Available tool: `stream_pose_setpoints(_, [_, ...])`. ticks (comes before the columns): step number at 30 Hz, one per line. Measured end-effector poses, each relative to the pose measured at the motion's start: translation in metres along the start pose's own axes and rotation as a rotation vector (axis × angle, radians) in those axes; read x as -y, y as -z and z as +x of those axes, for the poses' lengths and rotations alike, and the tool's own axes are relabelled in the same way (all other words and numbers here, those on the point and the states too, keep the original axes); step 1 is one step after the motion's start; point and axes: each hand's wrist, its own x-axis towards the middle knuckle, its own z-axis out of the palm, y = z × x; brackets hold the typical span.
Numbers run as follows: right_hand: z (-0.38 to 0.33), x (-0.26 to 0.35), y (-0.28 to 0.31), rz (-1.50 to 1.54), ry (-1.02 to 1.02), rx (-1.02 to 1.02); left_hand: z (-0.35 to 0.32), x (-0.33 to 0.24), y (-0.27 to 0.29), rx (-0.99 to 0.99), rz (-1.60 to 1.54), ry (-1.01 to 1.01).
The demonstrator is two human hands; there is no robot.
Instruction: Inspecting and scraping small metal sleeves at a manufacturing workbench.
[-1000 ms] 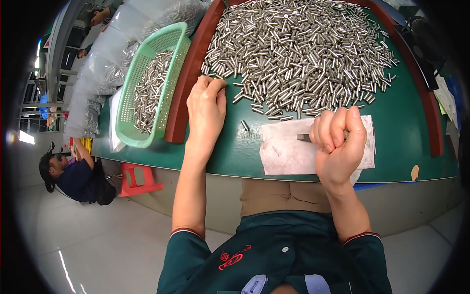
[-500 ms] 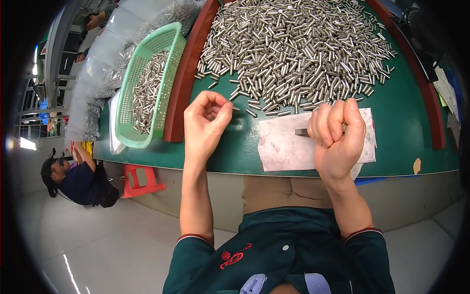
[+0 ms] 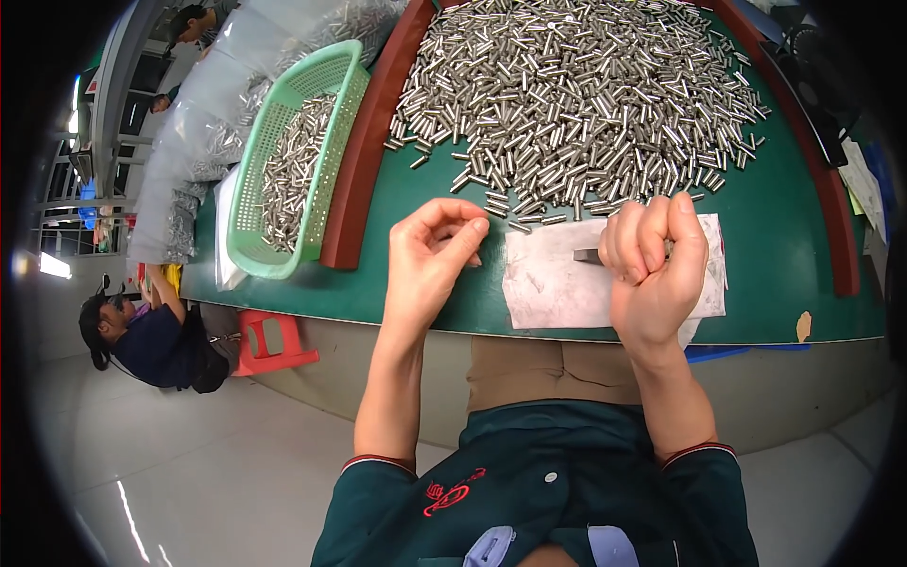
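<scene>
Left hand: the left hand (image 3: 430,257) is raised just above the green table top (image 3: 416,283), fingers curled inward, thumb and forefinger tips brought together. Whether a pin sits between them cannot be told.
Right hand: the right hand (image 3: 655,263) is closed in a fist over the sheet, gripping a small dark metal tool (image 3: 587,255) whose tip projects toward the left hand.
Sheet: a white, smudged rectangular paper sheet (image 3: 557,288) lies flat on the table top, directly under the right hand and just right of the left hand.
Pins: a wide heap of short silver metal cylindrical pins (image 3: 576,104) covers the table beyond both hands; its nearest loose pins lie just past the fingertips and touch the far edge of the sheet.
Border: a curved brown raised rim (image 3: 364,151) bounds the heap, running beyond and to the left of the left hand.
Basket: a light green perforated plastic basket (image 3: 255,203) stands left of the rim, well to the left of the left hand, partly filled with the same kind of pins.
Bags: clear plastic bags of metal parts (image 3: 203,132) lie beyond the basket, further left.
Stool: a red plastic stool (image 3: 269,340) stands on the floor below the table edge, left of the left forearm.
Other person: a seated person in dark clothing (image 3: 142,340) is on the floor side, far left of both hands.
</scene>
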Motion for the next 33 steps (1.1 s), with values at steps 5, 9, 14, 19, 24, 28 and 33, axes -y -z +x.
stream_pose_setpoints(5, [0.000, 0.000, 0.000, -0.011, 0.006, 0.001, 0.002, -0.004, -0.010, -0.015, 0.429, -0.302])
stream_pose_setpoints(9, [0.000, 0.000, -0.001, -0.016, 0.004, -0.005, 0.001, -0.006, -0.024, 0.021, 0.640, -0.427])
stream_pose_setpoints(14, [0.000, 0.002, -0.002, -0.021, 0.013, -0.021, 0.004, -0.007, -0.035, -0.038, 0.886, -0.449])
stream_pose_setpoints(19, [0.000, 0.003, -0.002, -0.022, 0.041, -0.006, -0.003, -0.013, -0.028, -0.021, 0.860, -0.397])
stream_pose_setpoints(24, [0.000, 0.001, -0.001, -0.051, 0.032, -0.013, -0.004, -0.010, -0.017, 0.111, 0.082, -0.014])
stream_pose_setpoints(28, [0.000, 0.000, 0.000, -0.037, 0.041, -0.004, 0.001, -0.002, -0.010, 0.231, -0.235, 0.163])
stream_pose_setpoints(33, [0.001, 0.000, 0.000, -0.031, 0.038, -0.007, 0.002, 0.001, -0.007, 0.250, -0.261, 0.170])
